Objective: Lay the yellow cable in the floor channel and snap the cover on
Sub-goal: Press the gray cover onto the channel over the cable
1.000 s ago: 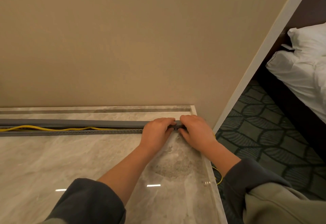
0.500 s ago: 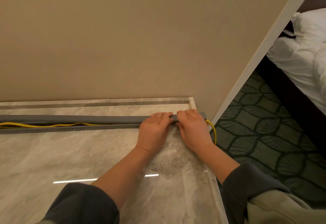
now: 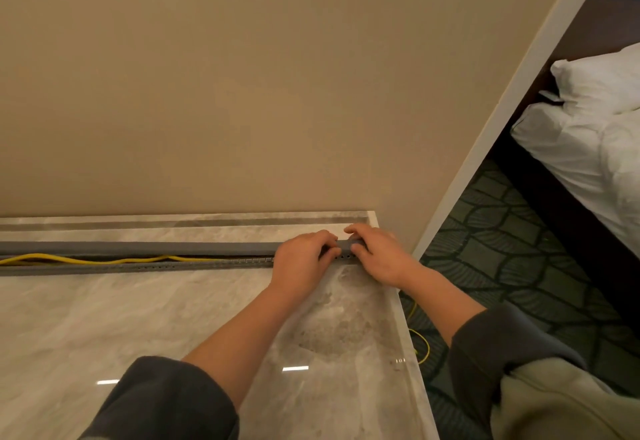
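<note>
Two hands on one grey cover: left hand [image 3: 303, 259] and right hand [image 3: 379, 256] fingers curled, pinching its right end; one yellow cable [image 3: 104, 260] lying inside the floor channel [image 3: 145, 267].

Channel [image 3: 138, 268] runs left-right across the floor [image 3: 104, 318], just before the wall [image 3: 242, 75]. Cable [image 3: 86, 260] lies in it, left of my hands. Cover [image 3: 138, 248] along its far edge. My left hand [image 3: 304, 263] and right hand [image 3: 379, 256] side by side on its right end. Bed [image 3: 588, 148] far right.
</note>
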Demonstrator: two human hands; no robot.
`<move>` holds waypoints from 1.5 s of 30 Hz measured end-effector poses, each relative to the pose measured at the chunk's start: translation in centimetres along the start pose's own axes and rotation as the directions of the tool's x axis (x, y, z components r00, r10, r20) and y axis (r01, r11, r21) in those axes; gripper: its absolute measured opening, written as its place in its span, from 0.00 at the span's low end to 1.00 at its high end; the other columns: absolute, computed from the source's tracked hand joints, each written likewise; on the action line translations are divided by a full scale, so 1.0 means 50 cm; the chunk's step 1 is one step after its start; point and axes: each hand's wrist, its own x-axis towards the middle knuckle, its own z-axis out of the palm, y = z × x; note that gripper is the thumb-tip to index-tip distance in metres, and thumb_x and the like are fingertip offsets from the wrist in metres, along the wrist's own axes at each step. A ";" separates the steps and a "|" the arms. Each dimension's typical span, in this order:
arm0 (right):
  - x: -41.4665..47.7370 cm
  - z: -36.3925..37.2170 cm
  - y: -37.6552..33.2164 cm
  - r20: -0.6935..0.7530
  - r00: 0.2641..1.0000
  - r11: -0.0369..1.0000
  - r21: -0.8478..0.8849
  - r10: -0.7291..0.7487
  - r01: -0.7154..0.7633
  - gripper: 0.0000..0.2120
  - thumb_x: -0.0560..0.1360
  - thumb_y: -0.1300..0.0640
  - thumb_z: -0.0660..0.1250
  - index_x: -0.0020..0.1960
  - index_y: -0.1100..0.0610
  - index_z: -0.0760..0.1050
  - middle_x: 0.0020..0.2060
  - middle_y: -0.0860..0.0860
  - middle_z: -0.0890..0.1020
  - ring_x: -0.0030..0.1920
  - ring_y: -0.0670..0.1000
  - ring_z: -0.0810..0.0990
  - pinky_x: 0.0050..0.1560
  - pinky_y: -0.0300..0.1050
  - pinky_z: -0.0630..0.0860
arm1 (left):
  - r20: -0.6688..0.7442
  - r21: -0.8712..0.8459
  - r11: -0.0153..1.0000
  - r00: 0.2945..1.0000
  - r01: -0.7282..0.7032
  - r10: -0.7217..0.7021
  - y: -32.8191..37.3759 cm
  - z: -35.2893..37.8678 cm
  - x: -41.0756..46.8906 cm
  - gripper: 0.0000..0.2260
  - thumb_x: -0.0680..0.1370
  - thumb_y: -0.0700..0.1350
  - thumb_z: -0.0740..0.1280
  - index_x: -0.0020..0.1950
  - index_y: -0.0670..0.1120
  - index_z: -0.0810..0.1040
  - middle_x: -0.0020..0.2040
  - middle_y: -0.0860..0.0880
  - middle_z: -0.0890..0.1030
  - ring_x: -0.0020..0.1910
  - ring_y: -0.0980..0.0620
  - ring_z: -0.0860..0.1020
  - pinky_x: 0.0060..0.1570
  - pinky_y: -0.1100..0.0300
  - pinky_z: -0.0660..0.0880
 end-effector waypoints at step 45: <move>0.000 0.103 -0.221 0.117 0.991 0.960 -0.266 -0.060 0.089 0.26 0.79 0.56 0.55 0.76 0.53 0.56 0.75 0.52 0.59 0.75 0.54 0.55 0.75 0.60 0.46 | 0.267 0.396 0.916 0.946 0.065 -0.182 -0.113 -0.163 -0.096 0.25 0.78 0.43 0.58 0.75 0.46 0.57 0.75 0.47 0.62 0.73 0.48 0.59 0.73 0.48 0.51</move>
